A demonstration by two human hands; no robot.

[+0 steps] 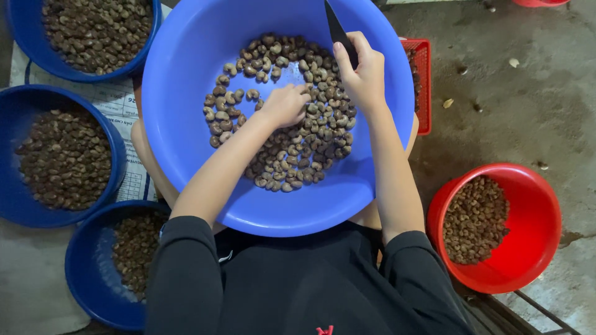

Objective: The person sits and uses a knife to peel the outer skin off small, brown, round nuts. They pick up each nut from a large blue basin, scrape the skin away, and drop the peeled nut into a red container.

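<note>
cashew nuts (pixel 292 124), brown and unshelled, lie heaped in the bottom of the light blue basin (pixel 186 111) resting on the person's lap. left hand (pixel 287 104) sits at the centre of the heap, fingers curled together down among the nuts; whether one nut is pinched cannot be told. right hand (pixel 363 71), at 2 o'clock from the heap, is clamped on the dark knife (pixel 335 28), blade pointing to 12 o'clock. judged step: selecting one nut for the blade. the next move calls for a firm pinch on a single nut, lifted clear and kept off the edge. dark blue basins (pixel 99 155) of nuts stand at 9 to 11 o'clock and 7 o'clock, a red bucket (pixel 534 211) at 4 o'clock, a red crate (pixel 423 87) at 3 o'clock.
</note>
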